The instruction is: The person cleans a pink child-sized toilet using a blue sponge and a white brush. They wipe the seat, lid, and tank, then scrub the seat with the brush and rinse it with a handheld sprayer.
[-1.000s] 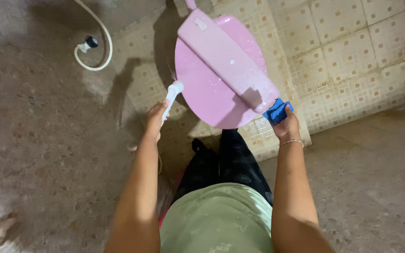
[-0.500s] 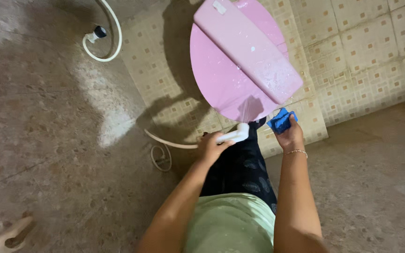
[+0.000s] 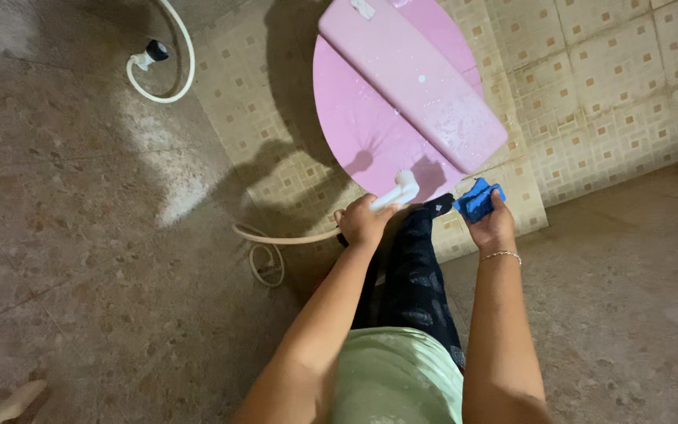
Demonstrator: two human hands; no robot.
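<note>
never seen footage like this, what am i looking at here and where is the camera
There is no machine here. The camera is worn on a person's head and looks straight down, so you see their own two bare arms, a pale green top and dark trousers from above. The left hand grips a white spray nozzle on a pale hose that trails off across the floor, aimed at a pink toilet with its pink tank seen from above. The right hand, with a thin bracelet on the wrist, holds a blue scrubbing sponge just beside the toilet's edge. The toilet stands against patterned tiles; the floor is mottled brown stone. Another hose loop with a dark-tipped end lies at upper left.
</note>
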